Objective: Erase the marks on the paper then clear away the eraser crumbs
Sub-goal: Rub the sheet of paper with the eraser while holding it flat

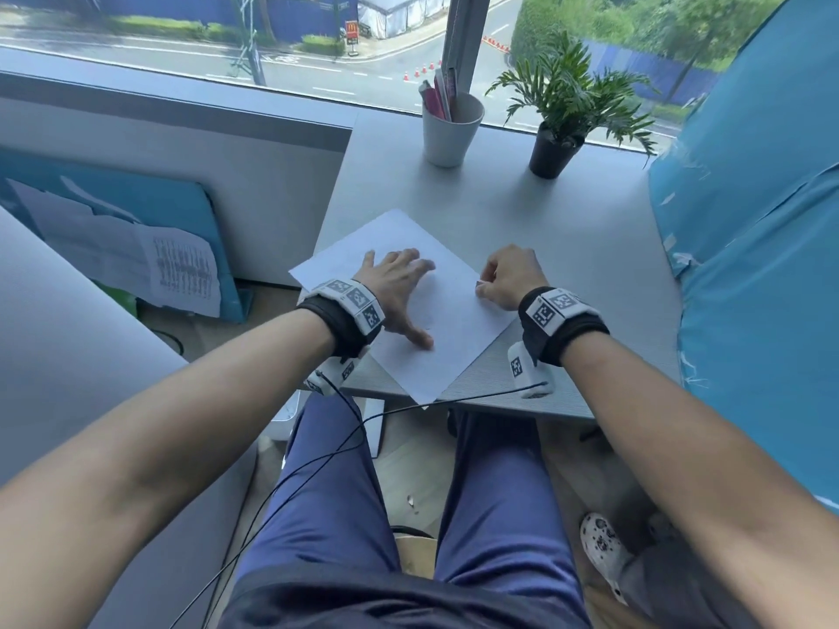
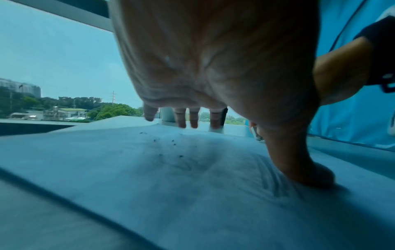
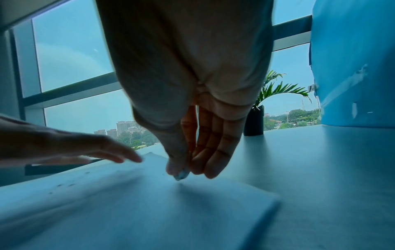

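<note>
A white sheet of paper [image 1: 447,338] lies turned like a diamond on the grey table [image 1: 567,247]. My left hand [image 1: 402,288] rests flat on the sheet's left half, fingers spread, thumb [image 2: 310,175] pressing down. Dark eraser crumbs [image 2: 166,145] lie scattered on the paper under that palm, with faint pencil marks [image 2: 188,165] beside them. My right hand [image 1: 483,288] is over the sheet's right corner and pinches a small pale eraser [image 3: 181,175] between thumb and fingers. The eraser's tip is at the paper surface.
At the back of the table by the window stand a white cup of pens [image 1: 449,129] and a potted plant [image 1: 556,143]. A blue covered bulk [image 1: 749,220] borders the table's right side. The sheet's near corner overhangs the front edge [image 1: 499,404].
</note>
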